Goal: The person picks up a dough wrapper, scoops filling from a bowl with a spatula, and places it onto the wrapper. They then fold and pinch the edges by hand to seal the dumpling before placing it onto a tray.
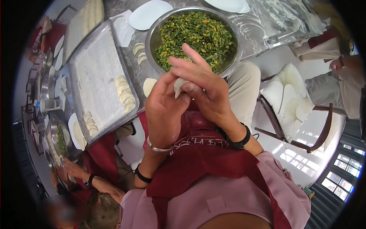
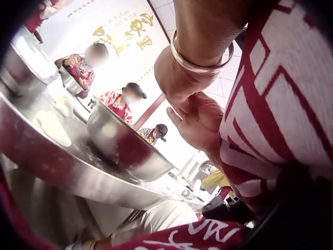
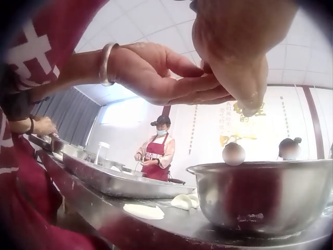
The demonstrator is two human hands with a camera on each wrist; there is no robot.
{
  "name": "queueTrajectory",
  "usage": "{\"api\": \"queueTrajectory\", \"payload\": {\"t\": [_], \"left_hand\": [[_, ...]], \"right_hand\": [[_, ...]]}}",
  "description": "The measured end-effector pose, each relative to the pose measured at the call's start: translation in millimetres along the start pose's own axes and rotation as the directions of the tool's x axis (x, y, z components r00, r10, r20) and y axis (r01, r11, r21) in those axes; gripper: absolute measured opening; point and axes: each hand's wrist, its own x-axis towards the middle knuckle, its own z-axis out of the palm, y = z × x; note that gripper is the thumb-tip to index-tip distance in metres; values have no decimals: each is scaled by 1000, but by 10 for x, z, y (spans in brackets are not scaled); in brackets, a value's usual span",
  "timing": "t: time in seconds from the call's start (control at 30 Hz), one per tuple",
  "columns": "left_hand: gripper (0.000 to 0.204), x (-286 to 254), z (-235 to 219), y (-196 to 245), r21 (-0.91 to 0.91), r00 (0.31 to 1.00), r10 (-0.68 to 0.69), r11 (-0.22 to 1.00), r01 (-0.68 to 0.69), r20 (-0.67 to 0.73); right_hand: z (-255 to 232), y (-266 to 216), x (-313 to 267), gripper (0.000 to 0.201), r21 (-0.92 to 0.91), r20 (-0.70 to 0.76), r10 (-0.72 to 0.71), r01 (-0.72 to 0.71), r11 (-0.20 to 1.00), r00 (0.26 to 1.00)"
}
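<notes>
In the head view both hands meet in front of the apron, around a small pale dumpling. My left hand, with a metal bangle at its wrist, cups it from the left. From the right, my right hand lays its thumb against the dough, its other fingers stretched over the top. The hands hide much of the dumpling, and in the right wrist view the left hand and right hand cover it. Just beyond them stands a steel bowl of chopped green and yellow filling.
A flat wrapper and two folded dumplings lie on the table beside the bowl. Left of them is a floured metal tray with rows of dumplings. White plates stand behind; a chair is at right. Other people work around.
</notes>
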Motion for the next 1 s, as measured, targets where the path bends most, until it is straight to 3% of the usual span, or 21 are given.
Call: {"api": "queueTrajectory", "payload": {"t": [0.07, 0.17, 0.27, 0.3, 0.37, 0.5, 0.6, 0.7, 0.9, 1.0], "left_hand": [[45, -1, 64, 24, -26, 1000, -4, 1000, 4, 2], [47, 8, -41, 50, -384, 988, -30, 919, 86, 148], [47, 41, -64, 66, -336, 988, -146, 929, 155, 51], [47, 42, -69, 60, -378, 988, -135, 913, 154, 76], [46, 34, -76, 40, -461, 985, -114, 873, 160, 126], [47, 17, -3, 35, -359, 985, -152, 918, 169, 77], [48, 41, -30, 29, -404, 985, -150, 898, 174, 91], [48, 52, 32, 85, -448, 983, -168, 875, 184, 76], [47, 54, -62, -7, -482, 984, -139, 859, 174, 108], [47, 45, -34, 5, -447, 986, -142, 878, 168, 92]], "right_hand": [[-37, 38, 9, 38, -60, 48, -28, 31, 998, 998], [-37, -21, 62, 39, -104, 46, -17, 21, 994, 999], [45, -126, 96, 39, -75, -74, 38, -44, 996, 997], [62, -142, 97, 43, -54, -126, 62, -69, 996, 990], [-19, -42, 69, 48, -150, -30, -24, 19, 988, 999], [-88, -2, 83, 54, -256, 76, -61, 79, 963, 995], [-22, -136, 115, 46, -137, -71, 85, -94, 986, 994], [-13, -89, 32, 37, -62, -214, 62, -76, 995, 975], [-23, -102, 18, 28, -128, -238, -85, 55, 990, 967], [-22, -115, 34, 25, -157, -251, -69, 29, 987, 966]]}}
